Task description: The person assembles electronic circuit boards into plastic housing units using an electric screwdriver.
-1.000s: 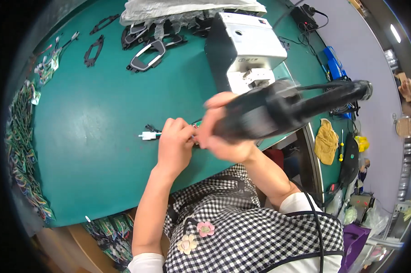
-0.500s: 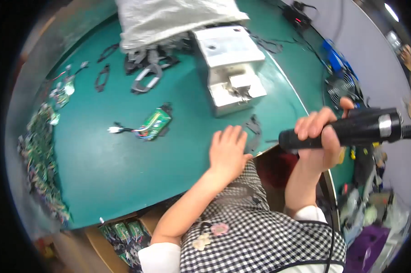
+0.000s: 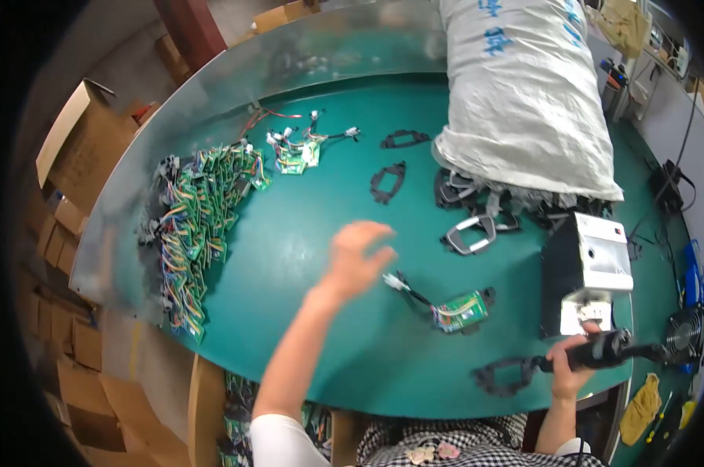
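My right hand (image 3: 568, 372), at the near right of the table, is closed round a black electric screwdriver (image 3: 597, 352) with a cable. The tool's tip end is over or beside a dark plastic frame (image 3: 506, 377); whether they touch I cannot tell. My left hand (image 3: 357, 261), smeared by motion, is above the middle of the table with nothing visible in it, thumb apart from the fingers. Just right of it lies a green circuit board on a dark frame (image 3: 461, 311), its wires ending in a white connector (image 3: 396, 282).
A heap of wired circuit boards (image 3: 204, 218) lies along the left side, with a few loose boards (image 3: 293, 156) behind. Dark frames (image 3: 388, 183) lie farther back, several below a white sack (image 3: 527, 101). A boxy metal device (image 3: 589, 261) stands at right. Below is a box of boards (image 3: 239, 420).
My view has swung left. My left hand has lifted off the near edge beside the frame and moved left over the table. The screwdriver has come down toward that frame.
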The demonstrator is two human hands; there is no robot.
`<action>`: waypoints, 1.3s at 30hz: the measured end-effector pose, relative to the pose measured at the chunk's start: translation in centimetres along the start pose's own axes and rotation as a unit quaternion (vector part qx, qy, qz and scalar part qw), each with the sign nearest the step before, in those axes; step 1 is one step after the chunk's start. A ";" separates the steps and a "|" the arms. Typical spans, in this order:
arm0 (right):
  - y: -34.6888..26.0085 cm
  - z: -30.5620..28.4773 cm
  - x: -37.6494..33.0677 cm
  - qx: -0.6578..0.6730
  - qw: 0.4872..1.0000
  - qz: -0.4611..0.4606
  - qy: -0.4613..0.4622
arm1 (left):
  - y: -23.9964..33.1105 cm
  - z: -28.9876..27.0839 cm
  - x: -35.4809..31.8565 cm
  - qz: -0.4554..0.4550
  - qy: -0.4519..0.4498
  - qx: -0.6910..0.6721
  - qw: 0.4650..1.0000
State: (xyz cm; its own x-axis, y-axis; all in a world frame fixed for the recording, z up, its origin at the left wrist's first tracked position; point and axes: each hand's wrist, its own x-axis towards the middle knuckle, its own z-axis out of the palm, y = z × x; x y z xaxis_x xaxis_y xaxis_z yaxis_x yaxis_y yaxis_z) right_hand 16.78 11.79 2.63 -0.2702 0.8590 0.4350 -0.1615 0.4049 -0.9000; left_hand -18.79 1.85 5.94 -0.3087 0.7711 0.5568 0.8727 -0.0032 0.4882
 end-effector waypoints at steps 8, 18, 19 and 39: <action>-0.6 1.5 1.7 -0.112 0.984 0.122 0.060 | -25.5 -5.5 10.6 -0.438 0.066 0.226 0.868; 1.1 0.1 0.7 -0.253 0.960 0.090 0.077 | -30.7 -3.0 15.8 -0.496 0.039 0.248 0.831; 1.1 -0.3 0.6 -0.266 0.960 0.076 0.046 | -30.5 -3.1 15.9 -0.501 0.047 0.253 0.826; -9.6 -8.1 3.0 0.122 0.985 -0.068 -0.100 | -2.7 -0.5 -7.7 -0.505 0.265 -0.313 0.760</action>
State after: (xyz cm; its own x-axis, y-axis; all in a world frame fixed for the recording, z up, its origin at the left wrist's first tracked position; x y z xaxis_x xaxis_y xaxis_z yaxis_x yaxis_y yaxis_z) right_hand 25.17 12.99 12.31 -0.4074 0.7128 0.5709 -0.4266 0.4041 -0.8091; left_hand -18.98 -4.38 0.67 -0.9548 0.2175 -0.2027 -0.2097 -0.0095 0.9777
